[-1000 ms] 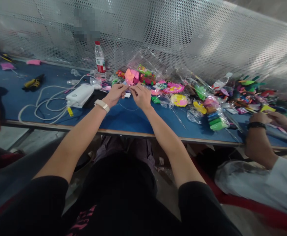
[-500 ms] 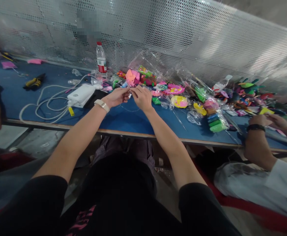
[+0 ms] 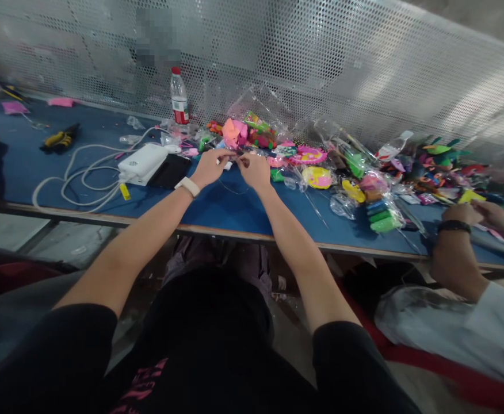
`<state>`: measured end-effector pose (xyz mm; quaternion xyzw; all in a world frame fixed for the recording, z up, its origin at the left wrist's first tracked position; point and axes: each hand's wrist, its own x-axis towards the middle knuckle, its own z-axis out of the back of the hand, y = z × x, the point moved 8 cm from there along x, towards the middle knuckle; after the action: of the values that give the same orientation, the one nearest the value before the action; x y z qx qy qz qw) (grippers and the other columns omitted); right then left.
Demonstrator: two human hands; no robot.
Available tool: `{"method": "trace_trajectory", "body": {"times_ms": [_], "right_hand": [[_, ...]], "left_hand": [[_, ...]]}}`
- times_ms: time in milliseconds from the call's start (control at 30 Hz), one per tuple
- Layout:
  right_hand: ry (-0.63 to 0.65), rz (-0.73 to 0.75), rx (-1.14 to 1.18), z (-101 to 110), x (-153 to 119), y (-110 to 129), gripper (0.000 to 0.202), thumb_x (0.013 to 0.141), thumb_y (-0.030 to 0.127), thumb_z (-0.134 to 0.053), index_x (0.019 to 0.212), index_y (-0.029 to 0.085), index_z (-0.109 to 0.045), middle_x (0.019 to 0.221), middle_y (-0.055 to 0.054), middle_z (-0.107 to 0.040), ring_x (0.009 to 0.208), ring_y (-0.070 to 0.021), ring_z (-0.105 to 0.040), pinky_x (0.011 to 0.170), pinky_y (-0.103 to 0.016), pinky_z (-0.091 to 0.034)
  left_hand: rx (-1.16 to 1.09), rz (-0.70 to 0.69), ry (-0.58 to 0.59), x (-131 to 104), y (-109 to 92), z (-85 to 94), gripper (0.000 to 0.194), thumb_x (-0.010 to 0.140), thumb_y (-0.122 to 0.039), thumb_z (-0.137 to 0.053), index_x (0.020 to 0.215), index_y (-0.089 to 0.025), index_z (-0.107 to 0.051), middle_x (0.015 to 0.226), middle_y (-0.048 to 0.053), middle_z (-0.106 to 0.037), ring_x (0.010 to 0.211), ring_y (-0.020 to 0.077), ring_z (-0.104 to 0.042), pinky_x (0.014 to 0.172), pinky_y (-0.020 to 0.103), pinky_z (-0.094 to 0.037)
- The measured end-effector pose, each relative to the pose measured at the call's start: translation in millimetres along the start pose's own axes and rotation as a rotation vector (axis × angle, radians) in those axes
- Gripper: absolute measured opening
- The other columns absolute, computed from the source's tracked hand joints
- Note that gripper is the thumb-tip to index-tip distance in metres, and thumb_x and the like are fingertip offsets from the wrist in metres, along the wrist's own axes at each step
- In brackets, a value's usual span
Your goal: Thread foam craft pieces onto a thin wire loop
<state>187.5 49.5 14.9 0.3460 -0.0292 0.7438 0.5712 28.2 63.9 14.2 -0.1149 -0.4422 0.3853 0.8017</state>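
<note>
My left hand (image 3: 211, 167), with a pale band on its wrist, has thumb and fingers pinched together over the blue table (image 3: 217, 213). Close to its right, my right hand (image 3: 255, 169) has its fingers curled, the fingertips of both hands nearly meeting. What the fingertips hold is too small to make out. A thin thread or wire (image 3: 233, 190) curves below, between the two hands. Just behind them lies a pink and orange clay-like figure (image 3: 235, 133). A small white piece (image 3: 227, 165) shows beside my left fingers.
On the left are a white power bank (image 3: 142, 163) with cables, a black phone (image 3: 171, 171) and yellow-black pliers (image 3: 60, 140). A bottle (image 3: 179, 98) stands behind. Colourful pieces (image 3: 316, 177) and wrappers spread rightward. Another person's hands (image 3: 463, 213) work at the right; an arm shows far left.
My left hand has turned, its fingers now pointing more to the right and bent over. My right hand's fingers have curled in, and it has shifted slightly right. More of the phone shows.
</note>
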Motion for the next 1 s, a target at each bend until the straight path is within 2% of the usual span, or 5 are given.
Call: {"method": "trace_trajectory", "body": {"times_ms": [133, 300, 400, 700, 1000], "right_hand": [[-0.003, 0.013, 0.024, 0.5, 0.7, 1.4, 0.025, 0.107, 0.032, -0.059, 0.106, 0.022, -0.082, 0.095, -0.008, -0.08, 0.091, -0.0255, -0.071, 0.082, -0.038, -0.052], [-0.013, 0.045, -0.003, 1.1, 1.6, 2.7, 0.026, 0.108, 0.03, -0.057, 0.106, 0.022, -0.082, 0.099, -0.009, -0.079, 0.094, -0.0262, -0.07, 0.083, -0.039, -0.052], [-0.027, 0.03, -0.04, 0.9, 2.1, 1.6, 0.027, 0.108, 0.03, -0.057, 0.104, 0.021, -0.082, 0.103, -0.012, -0.079, 0.095, -0.0276, -0.07, 0.084, -0.04, -0.052], [0.028, 0.198, -0.02, -1.8, -2.3, 24.1, 0.027, 0.11, 0.027, -0.054, 0.114, 0.022, -0.08, 0.106, -0.009, -0.08, 0.099, -0.0258, -0.07, 0.082, -0.036, -0.048], [0.05, 0.237, -0.009, -3.6, -0.1, 20.9, 0.03, 0.11, 0.029, -0.053, 0.119, 0.025, -0.082, 0.108, -0.008, -0.08, 0.102, -0.0253, -0.07, 0.086, -0.037, -0.049]], "left_hand": [[0.09, -0.05, -0.033, -0.1, -5.9, 5.2, 0.036, 0.101, -0.015, -0.054, 0.127, -0.02, -0.079, 0.124, 0.01, -0.081, 0.117, 0.0271, -0.073, 0.111, 0.042, -0.053], [0.218, -0.147, 0.063, -4.6, -16.2, -0.7, 0.03, 0.099, -0.011, -0.057, 0.116, -0.02, -0.081, 0.124, 0.01, -0.08, 0.119, 0.0284, -0.072, 0.111, 0.045, -0.053], [0.264, -0.172, 0.07, -5.7, -19.3, -2.3, 0.029, 0.097, -0.01, -0.058, 0.114, -0.02, -0.08, 0.124, 0.01, -0.079, 0.123, 0.0296, -0.07, 0.112, 0.048, -0.052], [0.254, -0.132, -0.045, -6.7, -17.7, 6.2, 0.019, 0.102, -0.015, -0.059, 0.112, -0.018, -0.075, 0.12, 0.013, -0.074, 0.114, 0.0302, -0.07, 0.105, 0.048, -0.057], [0.197, -0.096, -0.044, -4.3, -13.0, 8.7, 0.018, 0.104, -0.027, -0.064, 0.105, -0.02, -0.081, 0.117, 0.012, -0.076, 0.112, 0.0292, -0.071, 0.107, 0.047, -0.054]]}}
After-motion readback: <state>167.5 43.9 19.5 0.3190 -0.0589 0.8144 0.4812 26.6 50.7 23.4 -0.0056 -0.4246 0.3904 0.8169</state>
